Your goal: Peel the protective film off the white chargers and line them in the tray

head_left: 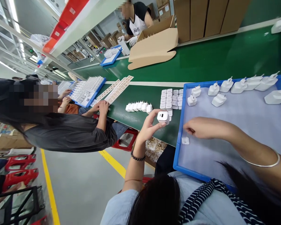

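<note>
My left hand [148, 127] grips a white USB charger [163, 117] between thumb and fingers, its port side facing me. Over the blue-rimmed tray [179, 150], my right hand [196, 127] is closed with the fingertips bent down; whatever they may pinch is hidden. Just below those fingers lies a small white square piece [185, 140] on the tray's pale liner. White plug chargers [219, 100] stand along the far side of the same tray. Left of the tray, flat white charger pieces [166, 99] sit in rows on the green table, beside a line of upright chargers [139, 106].
A co-worker in a dark shirt [77, 134] sits to the left, hands near label strips [119, 89]. Across the green bench [201, 59], another person [138, 22] works behind an open carton [154, 43]. Tall cardboard boxes [196, 18] stand at the back.
</note>
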The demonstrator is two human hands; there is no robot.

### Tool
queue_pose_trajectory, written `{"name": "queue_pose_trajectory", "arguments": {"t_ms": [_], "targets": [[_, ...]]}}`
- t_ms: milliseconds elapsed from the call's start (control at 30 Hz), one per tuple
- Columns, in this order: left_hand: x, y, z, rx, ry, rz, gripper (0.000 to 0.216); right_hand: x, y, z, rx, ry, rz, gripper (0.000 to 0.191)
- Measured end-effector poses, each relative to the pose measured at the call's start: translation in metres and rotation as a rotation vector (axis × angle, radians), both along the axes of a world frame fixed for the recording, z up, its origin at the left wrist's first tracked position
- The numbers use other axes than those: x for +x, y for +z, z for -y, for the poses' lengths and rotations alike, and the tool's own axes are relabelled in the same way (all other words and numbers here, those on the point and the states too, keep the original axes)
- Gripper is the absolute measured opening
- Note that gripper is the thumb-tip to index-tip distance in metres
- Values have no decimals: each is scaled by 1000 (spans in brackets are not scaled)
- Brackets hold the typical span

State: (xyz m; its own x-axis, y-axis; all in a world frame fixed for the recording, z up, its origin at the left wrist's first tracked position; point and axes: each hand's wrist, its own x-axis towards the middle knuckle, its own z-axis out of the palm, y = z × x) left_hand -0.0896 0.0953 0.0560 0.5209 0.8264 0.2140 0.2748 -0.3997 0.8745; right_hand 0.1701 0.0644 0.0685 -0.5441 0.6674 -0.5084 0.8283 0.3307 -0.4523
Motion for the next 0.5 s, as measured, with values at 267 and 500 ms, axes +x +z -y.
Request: {"name": "queue_pose_trajectory", "arguments": {"t_ms": [267, 500], "targets": [[25, -43, 28, -257, 365, 430, 48, -31, -14, 12, -9, 44, 147, 19], [34, -46, 38, -320, 384, 459, 49, -65, -27, 38, 53, -94, 217, 35]]}}
